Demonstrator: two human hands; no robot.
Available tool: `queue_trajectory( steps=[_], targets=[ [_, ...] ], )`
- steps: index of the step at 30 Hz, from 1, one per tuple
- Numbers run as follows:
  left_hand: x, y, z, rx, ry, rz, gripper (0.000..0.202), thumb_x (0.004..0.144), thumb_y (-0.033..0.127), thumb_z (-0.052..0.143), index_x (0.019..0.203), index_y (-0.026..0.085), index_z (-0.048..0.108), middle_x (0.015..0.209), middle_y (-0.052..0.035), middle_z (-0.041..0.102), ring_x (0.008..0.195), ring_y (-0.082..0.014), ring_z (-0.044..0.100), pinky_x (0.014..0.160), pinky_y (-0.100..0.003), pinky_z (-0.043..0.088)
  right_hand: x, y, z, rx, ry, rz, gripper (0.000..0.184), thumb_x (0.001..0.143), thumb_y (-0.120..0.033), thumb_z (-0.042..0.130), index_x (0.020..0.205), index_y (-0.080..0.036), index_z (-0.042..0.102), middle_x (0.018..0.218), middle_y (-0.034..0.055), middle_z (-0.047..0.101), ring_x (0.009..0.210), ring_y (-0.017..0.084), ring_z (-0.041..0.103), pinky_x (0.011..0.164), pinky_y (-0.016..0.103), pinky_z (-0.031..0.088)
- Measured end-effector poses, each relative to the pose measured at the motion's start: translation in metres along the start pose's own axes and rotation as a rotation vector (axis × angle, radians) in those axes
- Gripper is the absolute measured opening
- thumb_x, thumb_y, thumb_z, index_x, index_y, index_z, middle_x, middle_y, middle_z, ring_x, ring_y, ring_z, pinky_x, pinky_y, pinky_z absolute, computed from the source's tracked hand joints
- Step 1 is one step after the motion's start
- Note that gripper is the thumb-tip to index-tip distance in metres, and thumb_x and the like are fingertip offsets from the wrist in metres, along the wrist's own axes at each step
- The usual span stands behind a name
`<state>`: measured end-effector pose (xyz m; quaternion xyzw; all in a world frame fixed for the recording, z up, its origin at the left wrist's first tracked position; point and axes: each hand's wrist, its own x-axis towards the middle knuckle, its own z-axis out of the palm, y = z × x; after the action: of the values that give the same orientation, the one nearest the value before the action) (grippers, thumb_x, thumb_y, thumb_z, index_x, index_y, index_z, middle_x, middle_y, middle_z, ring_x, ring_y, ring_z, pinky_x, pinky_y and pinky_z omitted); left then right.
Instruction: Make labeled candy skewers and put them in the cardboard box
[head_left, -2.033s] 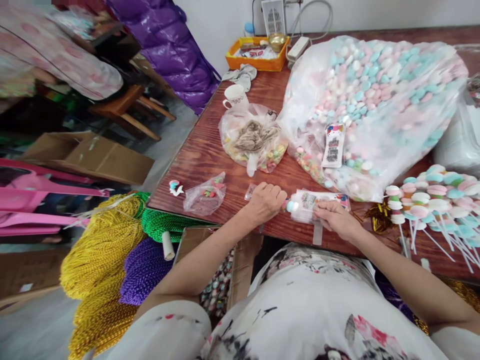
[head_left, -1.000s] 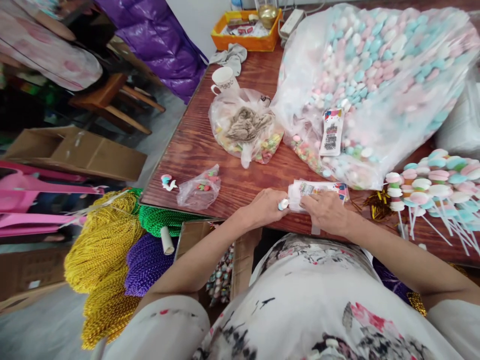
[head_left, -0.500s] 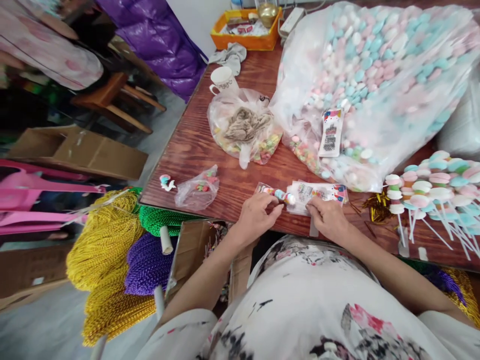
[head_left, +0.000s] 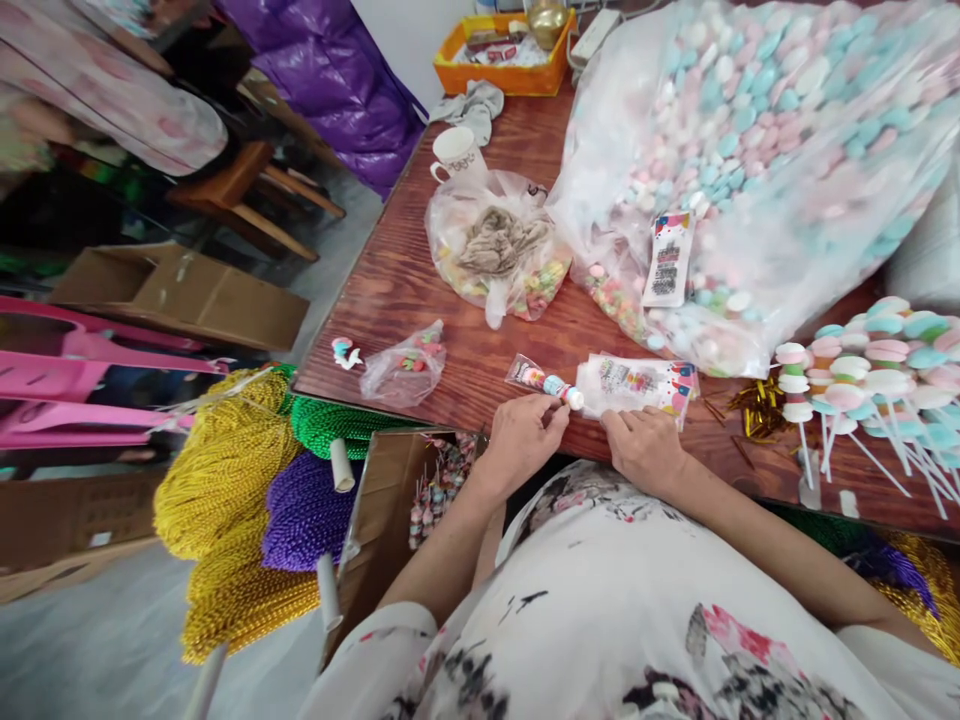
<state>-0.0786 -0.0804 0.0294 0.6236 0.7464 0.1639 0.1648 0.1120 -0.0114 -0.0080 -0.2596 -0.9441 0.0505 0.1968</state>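
Note:
A row of coloured marshmallow candies (head_left: 553, 386) in a narrow clear wrapper lies slanted on the table in front of me. My left hand (head_left: 527, 440) is closed at its near white end, thumb and forefinger together; the exact grip is partly hidden. Beside it, my right hand (head_left: 646, 450) has its fingers curled and pressed together at the table's front edge. Whatever the right fingertips pinch is hidden. Just beyond them lies a small pile of printed clear bags (head_left: 637, 385).
Marshmallow skewers (head_left: 862, 370) on white sticks lie at right, near gold ties (head_left: 759, 408). A large bag of marshmallows (head_left: 750, 170) fills the back. At left are a candy bag (head_left: 502, 250), a mug (head_left: 457, 152) and a small bag (head_left: 409, 365). An open carton (head_left: 382, 500) stands below.
The whole view has shifted slightly. The wrapped candies now show more fully beyond my left fingers. My right hand has drawn back a little from the printed bags, toward my left hand.

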Motion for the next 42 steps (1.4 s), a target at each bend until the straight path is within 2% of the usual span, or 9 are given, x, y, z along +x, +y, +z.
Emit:
queue_trajectory(
  steps=[7,14,17,22,27,30,33,37,42],
  targets=[
    [-0.003,0.007,0.007,0.211,0.004,-0.057,0.025,0.091,0.025,0.046,0.079,0.018,0.066,0.078,-0.0068,0.072,0.07,-0.0176,0.064,0.066,-0.028,0.041,0.0,-0.007,0.001,0.003,0.046,-0.069,0.022,0.087,-0.009,0.044,0.072,-0.016,0.059,0.058,0.0047,0.062,0.057,0.016,0.052,0.064,0.032,0.025],
    [-0.008,0.01,0.018,0.293,0.086,-0.027,0.019,0.086,0.019,0.047,0.073,0.017,0.06,0.075,-0.0072,0.068,0.074,-0.0193,0.063,0.066,-0.029,0.04,0.004,-0.015,-0.005,0.06,-0.354,0.172,0.021,0.089,-0.017,0.045,0.087,-0.015,0.065,0.072,0.0091,0.073,0.062,0.02,0.063,0.059,0.031,0.025],
    [-0.009,0.012,0.022,0.261,0.151,0.05,0.017,0.084,0.017,0.048,0.071,0.017,0.059,0.073,-0.007,0.067,0.074,-0.0193,0.063,0.067,-0.03,0.041,0.007,-0.019,-0.006,0.081,-0.402,0.206,0.022,0.087,-0.016,0.045,0.09,-0.015,0.067,0.078,0.0104,0.074,0.065,0.022,0.065,0.059,0.031,0.026],
    [-0.009,0.019,0.03,0.086,0.217,0.135,0.016,0.083,0.015,0.048,0.072,0.017,0.06,0.069,-0.0055,0.065,0.069,-0.0174,0.061,0.066,-0.029,0.043,0.01,-0.019,0.0,0.22,-0.306,0.217,0.021,0.086,-0.016,0.046,0.087,-0.013,0.067,0.078,0.0115,0.073,0.066,0.021,0.064,0.061,0.03,0.032],
    [-0.011,0.024,0.039,-0.197,0.286,0.189,0.017,0.088,0.015,0.049,0.081,0.016,0.064,0.073,-0.0041,0.067,0.066,-0.0133,0.06,0.064,-0.025,0.046,0.008,-0.005,0.008,0.519,-0.107,0.338,0.024,0.09,-0.016,0.043,0.082,-0.016,0.065,0.068,0.0033,0.069,0.062,0.014,0.06,0.06,0.024,0.034],
    [-0.012,0.018,0.024,-0.22,0.395,0.274,0.014,0.089,0.015,0.052,0.094,0.016,0.065,0.083,-0.0049,0.069,0.075,-0.0141,0.061,0.072,-0.027,0.049,0.002,0.007,0.006,0.426,0.041,0.268,0.022,0.091,-0.017,0.045,0.082,-0.017,0.066,0.067,0.0022,0.068,0.059,0.013,0.056,0.061,0.026,0.032],
    [-0.006,0.006,-0.002,-0.055,0.458,0.37,0.014,0.086,0.015,0.059,0.097,0.018,0.066,0.094,-0.0073,0.069,0.094,-0.0203,0.06,0.089,-0.039,0.048,-0.001,0.019,0.001,0.189,0.125,0.091,0.021,0.088,-0.014,0.048,0.077,-0.017,0.067,0.063,0.0029,0.065,0.059,0.014,0.051,0.062,0.029,0.028],
    [0.011,-0.009,-0.022,0.037,0.251,0.423,0.014,0.088,0.019,0.057,0.097,0.018,0.068,0.11,-0.0107,0.065,0.111,-0.0249,0.053,0.097,-0.045,0.044,0.002,0.026,-0.005,-0.008,0.188,-0.064,0.019,0.086,-0.011,0.051,0.077,-0.018,0.067,0.062,0.0026,0.063,0.063,0.016,0.048,0.064,0.033,0.024],
    [0.03,-0.011,-0.021,0.011,-0.011,0.471,0.019,0.093,0.022,0.051,0.088,0.015,0.068,0.087,-0.0068,0.066,0.086,-0.0179,0.056,0.083,-0.034,0.046,0.005,0.026,-0.009,-0.067,0.225,-0.125,0.018,0.088,-0.013,0.053,0.079,-0.018,0.067,0.066,0.0018,0.064,0.067,0.017,0.045,0.066,0.034,0.025]
  ],
)
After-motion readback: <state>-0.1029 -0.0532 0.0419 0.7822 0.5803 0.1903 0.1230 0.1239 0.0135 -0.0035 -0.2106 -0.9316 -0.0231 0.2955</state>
